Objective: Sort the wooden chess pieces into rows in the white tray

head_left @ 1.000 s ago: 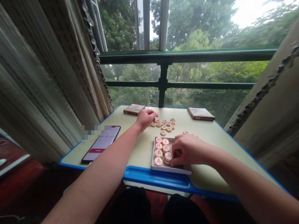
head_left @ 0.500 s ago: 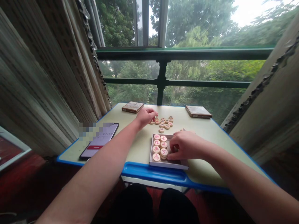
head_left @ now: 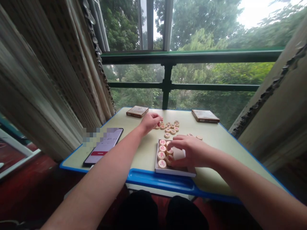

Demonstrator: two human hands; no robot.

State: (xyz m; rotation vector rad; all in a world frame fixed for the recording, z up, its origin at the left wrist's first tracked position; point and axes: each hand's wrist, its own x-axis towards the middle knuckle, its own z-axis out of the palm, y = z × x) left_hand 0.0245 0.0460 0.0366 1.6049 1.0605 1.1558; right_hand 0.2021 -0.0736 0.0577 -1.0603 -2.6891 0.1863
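Observation:
My left hand (head_left: 151,122) is closed in a pinch at the left edge of a loose group of wooden xiangqi pieces (head_left: 172,131); its fingers hide whatever is between them. Over a shallow white box (head_left: 176,172) hangs my right hand (head_left: 183,149), thumb and fingers curved apart around pieces in the second column. Red-marked xiangqi pieces (head_left: 161,155) stand in two columns along the box's left side, the second partly hidden by my right fingers. A pale surface shows in the gap between thumb and fingers; I cannot tell what it is.
Two flat boxes lie at the back corners, one left (head_left: 137,111) and one right (head_left: 205,116). A phone (head_left: 105,147) rests on the table's left. Several xiangqi pieces (head_left: 199,138) lie beyond my right hand. A blue tray groove (head_left: 160,179) runs along the front edge.
My right thumb and fingers have spread and shifted left over the second column of pieces. My left hand stays by the loose group. The view has shifted slightly.

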